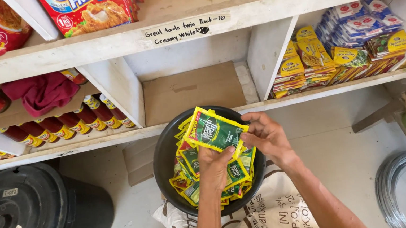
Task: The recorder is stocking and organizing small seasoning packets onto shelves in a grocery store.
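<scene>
At the centre of the frame, the black bowl [164, 160] is full of green and yellow sachets [190, 181], and the shelf compartment [191, 91] above it has only cardboard. The left hand [214, 167] and right hand [266, 135] together pinch a small stack of sachets [214, 131], fingers closed on its edges.

We stand before white-painted wooden shelves [96, 47] with one bare cardboard-lined bay [191, 91] at their middle. Below lies a pale concrete floor [349, 156], lit evenly, with a black lidded bin [15, 222] at left.
</scene>
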